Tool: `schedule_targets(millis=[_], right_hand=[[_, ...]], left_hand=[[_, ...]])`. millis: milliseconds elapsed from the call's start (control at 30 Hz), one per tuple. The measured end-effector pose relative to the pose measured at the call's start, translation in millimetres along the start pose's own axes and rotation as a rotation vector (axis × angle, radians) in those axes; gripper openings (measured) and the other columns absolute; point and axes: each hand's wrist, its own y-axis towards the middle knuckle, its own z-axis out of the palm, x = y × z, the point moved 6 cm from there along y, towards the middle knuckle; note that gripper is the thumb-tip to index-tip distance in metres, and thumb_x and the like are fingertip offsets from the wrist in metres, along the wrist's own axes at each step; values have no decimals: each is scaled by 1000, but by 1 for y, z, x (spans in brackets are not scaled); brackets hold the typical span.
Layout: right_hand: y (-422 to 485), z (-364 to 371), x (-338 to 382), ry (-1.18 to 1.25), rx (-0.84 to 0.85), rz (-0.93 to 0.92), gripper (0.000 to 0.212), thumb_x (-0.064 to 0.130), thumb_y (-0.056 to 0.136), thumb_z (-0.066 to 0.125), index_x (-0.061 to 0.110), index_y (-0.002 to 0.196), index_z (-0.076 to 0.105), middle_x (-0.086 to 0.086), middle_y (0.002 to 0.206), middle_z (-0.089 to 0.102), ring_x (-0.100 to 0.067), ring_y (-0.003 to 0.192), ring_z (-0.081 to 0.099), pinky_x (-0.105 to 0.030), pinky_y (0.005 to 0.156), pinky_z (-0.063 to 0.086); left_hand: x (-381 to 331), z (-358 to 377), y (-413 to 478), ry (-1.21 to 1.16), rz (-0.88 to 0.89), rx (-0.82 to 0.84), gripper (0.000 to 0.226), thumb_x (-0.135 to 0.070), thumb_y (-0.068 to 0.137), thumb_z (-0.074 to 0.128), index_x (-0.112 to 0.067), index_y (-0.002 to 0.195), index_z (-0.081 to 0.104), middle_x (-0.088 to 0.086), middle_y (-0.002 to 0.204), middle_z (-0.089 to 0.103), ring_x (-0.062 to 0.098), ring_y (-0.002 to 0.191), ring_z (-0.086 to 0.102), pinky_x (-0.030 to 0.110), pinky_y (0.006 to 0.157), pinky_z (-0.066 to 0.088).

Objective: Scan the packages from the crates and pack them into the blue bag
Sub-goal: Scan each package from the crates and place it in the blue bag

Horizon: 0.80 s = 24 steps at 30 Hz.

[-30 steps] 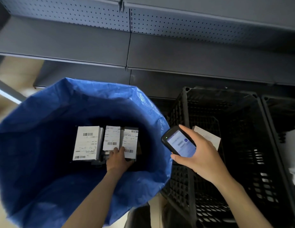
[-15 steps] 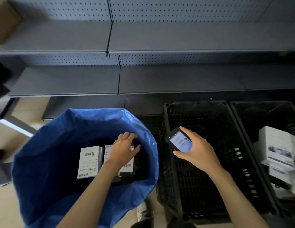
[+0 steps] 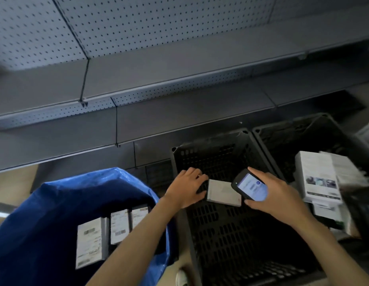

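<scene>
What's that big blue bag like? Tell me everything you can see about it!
The blue bag is big and floppy, made of shiny, crinkly stuff that looks like woven plastic. It stands open at the lower left, beside the black crate, with its rim wrinkled and wide. Inside, three packages with white barcode labels stand side by side. The person's left forearm crosses over its right rim.

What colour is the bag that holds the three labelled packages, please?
The bag is blue, seen best in the head view.

A shop or stockroom: bare grey pegboard shelving (image 3: 179,83), black plastic crates (image 3: 237,234) of labelled packages (image 3: 317,178).
</scene>
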Motion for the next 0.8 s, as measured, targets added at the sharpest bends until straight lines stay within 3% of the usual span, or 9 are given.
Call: schedule_targets(millis=[133, 200, 400, 567, 800], right_hand=[[8, -9, -36, 25, 13, -10, 102, 54, 73, 86, 50, 156, 28, 16, 139, 54, -13, 123, 57, -37, 90, 54], [13, -10, -51, 22, 9, -15, 101, 59, 74, 83, 57, 155, 23, 21, 133, 52, -11, 119, 57, -34, 85, 55], [30, -6, -89, 66, 26, -18, 100, 62, 74, 81, 60, 153, 20, 25, 130, 50, -5, 121, 52, -34, 90, 54], [40, 1, -107, 71, 38, -47, 97, 65, 77, 77, 58, 154, 18, 29, 132, 47, 1, 122, 46, -31, 90, 52], [46, 7, -118, 76, 77, -119, 98, 67, 77, 74, 63, 152, 12, 30, 120, 45, 4, 108, 49, -21, 79, 49]], left_hand=[[-16, 52, 50, 54, 10, 224, 51, -49, 96, 58, -26, 140, 50, 4, 146, 40, 28, 133, 39, 44, 103, 41], [-17, 82, 69, 50, -19, 334, 54, -46, 94, 62, -27, 143, 46, 6, 154, 31, 30, 140, 31, 47, 108, 38], [-11, 167, 92, 7, -110, 590, 87, -36, 92, 70, -32, 161, 17, 9, 169, 5, 34, 151, 16, 54, 116, 28], [-4, 207, 99, 13, -153, 627, 105, -22, 90, 74, -39, 162, 1, 5, 171, -4, 32, 156, 4, 51, 124, 16], [10, 233, 116, 93, -159, 564, 105, -39, 86, 75, -38, 162, 2, 7, 165, 15, 33, 150, 19, 49, 123, 17]])
